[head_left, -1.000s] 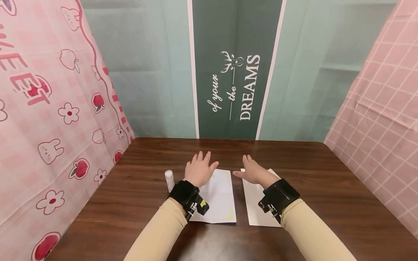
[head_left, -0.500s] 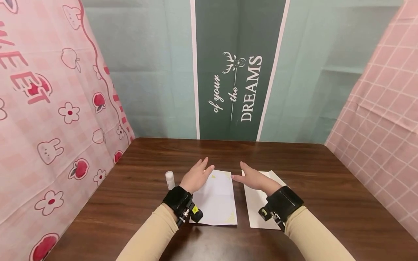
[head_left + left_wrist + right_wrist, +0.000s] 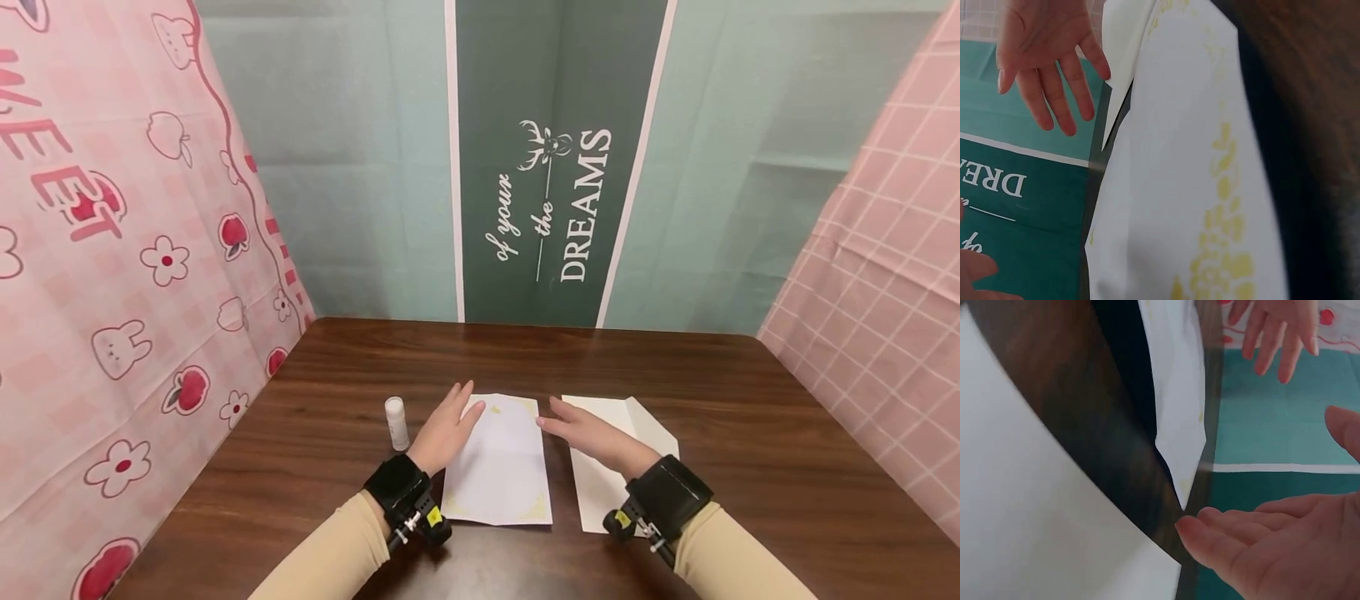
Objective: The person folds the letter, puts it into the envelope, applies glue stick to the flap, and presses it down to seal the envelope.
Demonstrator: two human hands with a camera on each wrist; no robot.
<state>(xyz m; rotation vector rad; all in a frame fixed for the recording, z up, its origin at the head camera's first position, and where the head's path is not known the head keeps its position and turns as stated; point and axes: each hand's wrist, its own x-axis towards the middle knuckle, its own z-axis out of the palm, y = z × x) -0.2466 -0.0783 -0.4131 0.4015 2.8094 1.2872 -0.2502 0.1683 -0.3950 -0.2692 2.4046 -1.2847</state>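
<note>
White paper sheet with yellow corner patterns (image 3: pixel 498 471) on brown wooden counter (image 3: pixel 360 367) — between fingers of left hand (image 3: pixel 441 432) and those of right hand (image 3: pixel 598 435), all extended, slightly apart. Cream paper envelope (image 3: pixel 594 492) below right hand.

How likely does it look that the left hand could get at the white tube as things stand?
Probably yes: the left hand looks open and empty, the white tube is on the table just to its left, and nothing shows between them.
</note>
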